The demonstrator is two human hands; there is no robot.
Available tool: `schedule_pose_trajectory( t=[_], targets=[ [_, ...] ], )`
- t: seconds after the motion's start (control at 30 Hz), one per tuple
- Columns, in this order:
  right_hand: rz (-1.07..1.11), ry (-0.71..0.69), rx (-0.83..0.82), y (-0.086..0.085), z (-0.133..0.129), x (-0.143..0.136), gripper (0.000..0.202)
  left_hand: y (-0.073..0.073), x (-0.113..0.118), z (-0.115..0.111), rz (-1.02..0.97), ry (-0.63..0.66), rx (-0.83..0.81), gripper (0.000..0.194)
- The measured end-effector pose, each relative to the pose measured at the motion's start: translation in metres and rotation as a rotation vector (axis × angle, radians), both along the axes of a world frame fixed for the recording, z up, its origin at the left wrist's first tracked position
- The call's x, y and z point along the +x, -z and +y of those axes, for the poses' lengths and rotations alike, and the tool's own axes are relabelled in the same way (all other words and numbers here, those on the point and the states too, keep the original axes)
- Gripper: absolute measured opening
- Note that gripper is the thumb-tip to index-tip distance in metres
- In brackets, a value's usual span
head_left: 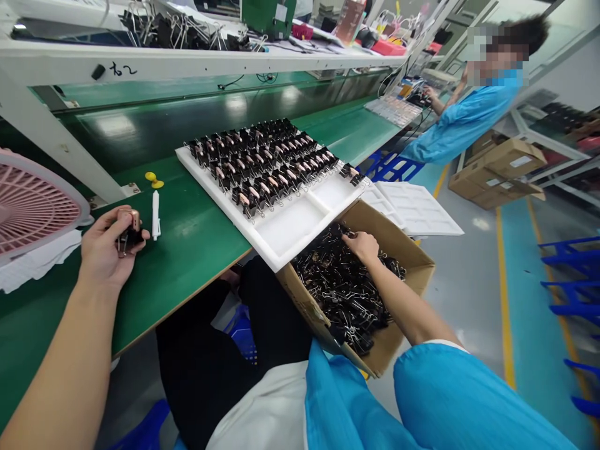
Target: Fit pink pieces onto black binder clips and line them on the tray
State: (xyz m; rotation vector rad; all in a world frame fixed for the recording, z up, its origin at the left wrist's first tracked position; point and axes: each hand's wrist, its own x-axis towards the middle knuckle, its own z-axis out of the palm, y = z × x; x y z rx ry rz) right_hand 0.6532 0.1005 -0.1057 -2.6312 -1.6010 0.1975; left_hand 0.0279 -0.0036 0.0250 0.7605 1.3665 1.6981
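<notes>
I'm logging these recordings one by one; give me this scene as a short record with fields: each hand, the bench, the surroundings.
Left hand: holds a small copper-coloured piece and a black binder clip
Right hand: inside a cardboard box, at heaped binder clips; whether it grips one is unclear
White tray: holds rows of clipped pieces
Green bench: bears the tray and a white pen
Left edge: pink fan
Background: co-worker in blue

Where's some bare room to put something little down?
On the green table, between the white pen and the white tray. The tray's nearest corner compartment looks bare too. It's crowded where black clips fill the tray's back, and in the cardboard box.
</notes>
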Motion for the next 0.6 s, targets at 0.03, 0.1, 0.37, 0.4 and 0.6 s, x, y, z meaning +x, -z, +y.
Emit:
schedule_pose_trajectory(
  t=[0.03,0.1,0.37,0.4,0.6],
  targets=[
    [0.031,-0.003,0.013,-0.006,-0.006,0.004,0.041,0.000,0.000,0.000,-0.004,-0.003,0.000,0.045],
    [0.126,-0.031,0.059,-0.019,-0.018,0.012,0.032,-0.002,0.002,-0.002,-0.015,0.002,0.010,0.045],
    [0.662,-0.114,0.466,-0.078,-0.044,0.014,0.044,-0.008,0.012,-0.009,0.026,0.005,0.028,0.045],
    [0.703,-0.136,0.474,-0.085,-0.045,0.010,0.045,-0.008,0.012,-0.009,0.026,0.001,0.030,0.046],
    [1.143,-0.206,0.703,-0.125,-0.058,-0.042,0.045,-0.002,0.014,-0.010,0.016,-0.017,0.019,0.058]
  ],
)
